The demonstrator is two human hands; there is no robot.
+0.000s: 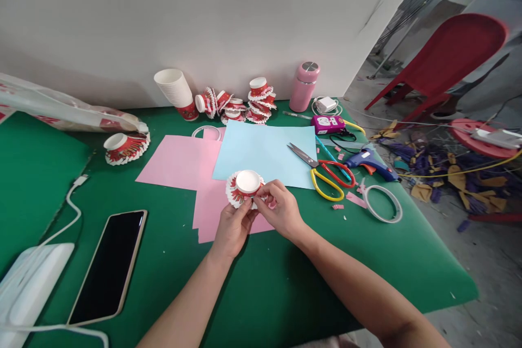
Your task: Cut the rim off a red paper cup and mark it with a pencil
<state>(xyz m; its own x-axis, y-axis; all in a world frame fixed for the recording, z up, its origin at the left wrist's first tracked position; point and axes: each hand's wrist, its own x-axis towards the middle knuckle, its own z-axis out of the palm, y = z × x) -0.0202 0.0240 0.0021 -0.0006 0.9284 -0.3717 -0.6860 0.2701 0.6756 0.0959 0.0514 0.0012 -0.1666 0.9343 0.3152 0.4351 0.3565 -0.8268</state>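
A red-and-white paper cup (248, 180), its side cut into strips that flare out like petals, sits base up between my hands. My left hand (235, 224) grips its near rim from below, thumb on the strips. With thumb and fingers pinched together, my right hand (279, 207) works at the strips on the right side of the same cup. Pink paper (175, 160) lies beneath and to the left, and a light blue sheet (261, 147) is just beyond. Scissors (322, 171) with red and yellow handles rest right of my hands, partly on the blue sheet.
Along the wall stand stacked white cups (175, 89), several cut cups (259, 100) and a pink bottle (304, 87). To the right lie a blue glue gun (372, 162) and a tape roll (382, 204). A phone (109, 266) and a white power strip (35, 283) occupy the left.
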